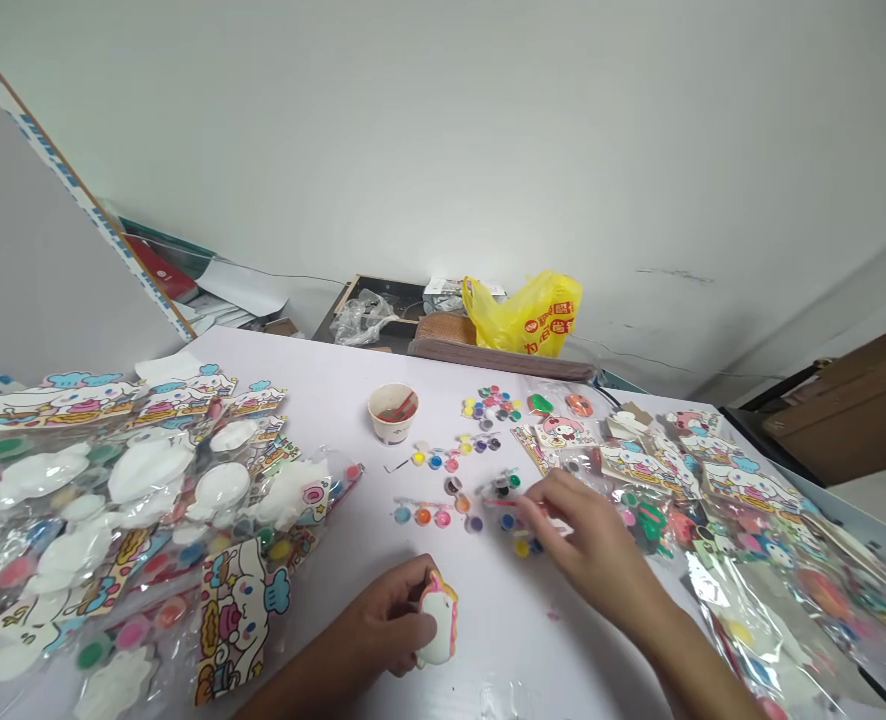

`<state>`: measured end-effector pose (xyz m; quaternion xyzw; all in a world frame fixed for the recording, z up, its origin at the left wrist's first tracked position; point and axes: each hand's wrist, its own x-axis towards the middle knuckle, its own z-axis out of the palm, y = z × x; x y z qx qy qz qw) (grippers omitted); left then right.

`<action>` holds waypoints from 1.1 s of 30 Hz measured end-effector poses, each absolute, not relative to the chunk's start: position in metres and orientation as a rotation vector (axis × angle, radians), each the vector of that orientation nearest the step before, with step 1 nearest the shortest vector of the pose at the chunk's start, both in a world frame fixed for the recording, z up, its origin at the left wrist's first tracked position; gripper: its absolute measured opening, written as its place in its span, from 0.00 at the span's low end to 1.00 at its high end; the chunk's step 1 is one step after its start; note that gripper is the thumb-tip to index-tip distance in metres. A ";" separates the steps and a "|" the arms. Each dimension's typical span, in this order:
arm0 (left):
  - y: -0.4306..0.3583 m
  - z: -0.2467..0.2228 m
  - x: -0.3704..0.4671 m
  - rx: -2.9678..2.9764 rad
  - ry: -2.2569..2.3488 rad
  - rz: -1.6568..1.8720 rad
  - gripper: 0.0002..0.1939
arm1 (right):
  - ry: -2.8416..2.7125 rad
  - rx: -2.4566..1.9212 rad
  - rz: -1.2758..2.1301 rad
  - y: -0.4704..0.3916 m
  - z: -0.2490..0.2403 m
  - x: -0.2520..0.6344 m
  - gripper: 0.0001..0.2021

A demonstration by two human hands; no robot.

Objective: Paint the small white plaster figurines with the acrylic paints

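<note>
My left hand (394, 620) is closed around a small white figurine (437, 625) with a pink and yellow painted edge, held above the near part of the table. My right hand (582, 530) is over the paint pots on the right, its thumb and fingers pinched on a thin red paintbrush (504, 503); the rest of the brush is hidden by the hand. Beneath and beside it are dark and blue paint pots (508, 520). A strip of light blue, orange and pink paint pots (423, 516) lies to its left.
A paper cup (393, 412) holding red brushes and murky liquid stands farther back. Several clear packets of white figurines (154, 465) cover the left side. More packets (645, 465) lie on the right. A yellow plastic bag (525, 312) sits behind the table (323, 380).
</note>
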<state>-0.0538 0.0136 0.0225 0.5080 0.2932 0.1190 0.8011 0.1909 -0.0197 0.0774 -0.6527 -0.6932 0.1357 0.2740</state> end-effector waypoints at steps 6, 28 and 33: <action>0.011 0.016 -0.056 1.063 0.662 0.276 0.16 | -1.413 -1.869 0.372 -0.059 0.055 0.240 0.17; 0.004 0.017 -0.016 1.139 0.656 0.298 0.12 | -1.304 -1.733 0.538 -0.077 0.013 0.248 0.18; 0.005 0.013 -0.016 1.110 0.671 0.326 0.13 | -1.293 -1.694 0.560 -0.078 0.014 0.243 0.19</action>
